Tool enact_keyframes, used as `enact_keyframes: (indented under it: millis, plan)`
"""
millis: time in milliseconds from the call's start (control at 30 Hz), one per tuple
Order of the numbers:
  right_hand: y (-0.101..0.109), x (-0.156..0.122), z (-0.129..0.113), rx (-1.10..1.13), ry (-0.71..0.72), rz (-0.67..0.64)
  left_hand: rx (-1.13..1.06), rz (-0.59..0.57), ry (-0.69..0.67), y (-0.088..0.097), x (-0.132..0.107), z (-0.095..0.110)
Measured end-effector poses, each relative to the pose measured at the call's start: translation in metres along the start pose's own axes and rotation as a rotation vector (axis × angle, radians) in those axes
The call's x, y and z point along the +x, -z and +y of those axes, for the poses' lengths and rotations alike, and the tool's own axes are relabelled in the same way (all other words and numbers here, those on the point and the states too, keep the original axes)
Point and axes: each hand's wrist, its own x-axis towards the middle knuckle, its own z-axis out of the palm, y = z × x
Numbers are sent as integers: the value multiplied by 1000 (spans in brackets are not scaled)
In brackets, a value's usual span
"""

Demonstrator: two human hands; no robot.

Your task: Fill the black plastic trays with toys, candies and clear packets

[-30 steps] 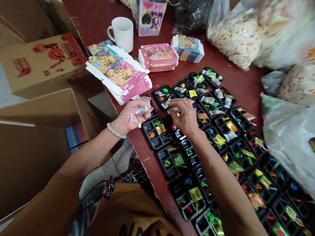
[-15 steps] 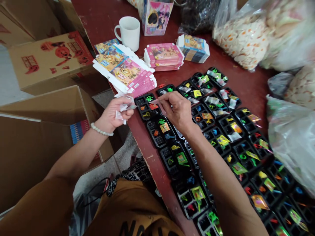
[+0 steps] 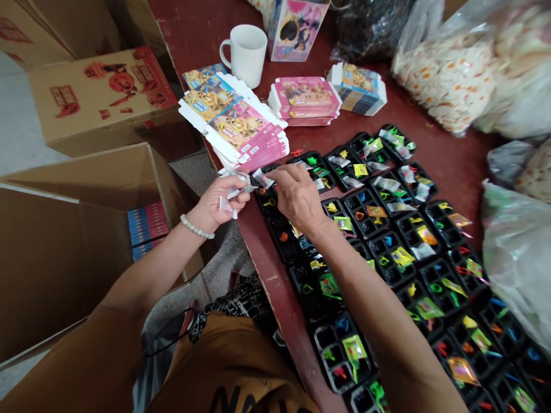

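Note:
My left hand (image 3: 224, 198), with a pale bead bracelet on its wrist, is closed around several small white translucent sachets (image 3: 225, 204). Just to its right, my right hand (image 3: 301, 198) pinches one similar sachet (image 3: 263, 179) at its fingertips. That sachet is above the near-left black tray (image 3: 267, 213), which my right hand partly covers. Many black compartment trays stand in rows below and to the right. They hold small colourful plastic pieces and shiny packets (image 3: 353, 347); some trays at the back also have white sachets (image 3: 387, 184) lying on them.
Flat printed cartons (image 3: 239, 123), pink boxes (image 3: 305, 97) and a blue stack (image 3: 358, 86) lie at the back, beside a white mug (image 3: 248, 56). Large plastic bags (image 3: 447, 74) line the right. An open cardboard box (image 3: 77, 241) stands left of the red table (image 3: 275, 281).
My right hand has come leftward, nearer my left hand, and a sachet now shows clearly at its fingertips. My left hand keeps its sachets. The whole view has shifted slightly.

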Motion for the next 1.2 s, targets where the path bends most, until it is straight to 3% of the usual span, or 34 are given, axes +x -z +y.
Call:
enact_keyframes:
  millis: [167, 300, 400, 567, 633, 800, 1000, 1200]
  plan:
    - [15, -8, -22, 324, 21, -23, -20, -43, 24, -9, 3, -9]
    - [17, -18, -31, 375, 51, -46, -17, -55, 114, -16, 1, -19]
    - [23, -25, -23, 405, 2, -40, 24, -102, 130, -18, -1, -22]
    - [38, -37, 7, 210, -214, 186, 47, -47, 28, -15, 4, -10]
    - [41, -41, 16, 125, -214, 210, 44, -27, -7, -13, 6, -3]
    - [32, -49, 19, 93, -147, 117, 38, 5, -34, -12, 9, 6]
    - [16, -50, 1, 43, -86, 112, 50, 16, -58, -12, 13, 7]
    - [-7, -44, -15, -169, 30, -12, 73, -22, -60, -11, 19, 2]
